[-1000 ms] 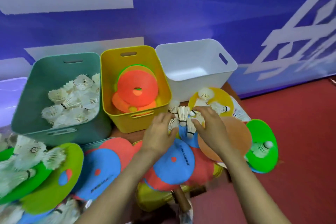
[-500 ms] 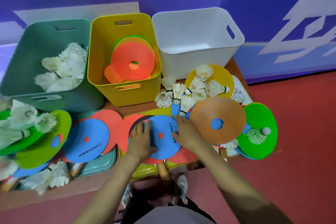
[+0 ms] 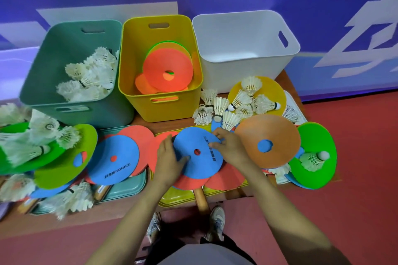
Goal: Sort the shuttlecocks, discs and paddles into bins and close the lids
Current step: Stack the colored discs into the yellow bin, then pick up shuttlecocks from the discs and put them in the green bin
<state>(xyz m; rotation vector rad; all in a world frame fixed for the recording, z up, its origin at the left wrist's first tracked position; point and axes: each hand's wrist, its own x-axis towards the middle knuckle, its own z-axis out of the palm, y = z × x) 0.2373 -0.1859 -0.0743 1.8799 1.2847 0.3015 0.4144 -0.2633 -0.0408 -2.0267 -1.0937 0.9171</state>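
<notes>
Left hand (image 3: 167, 160), right hand (image 3: 231, 149) fingers (image 3: 217, 136) grip blue disc's (image 3: 199, 168) edges.

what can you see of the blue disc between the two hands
The blue disc is round, flat and thin, seemingly soft foam or rubber. It has a small centre hole showing red beneath and black SONICE lettering near its right side. It lies flat atop overlapping red discs. The left hand holds its left edge, thumb on top; the right hand pinches its upper right edge.
</notes>
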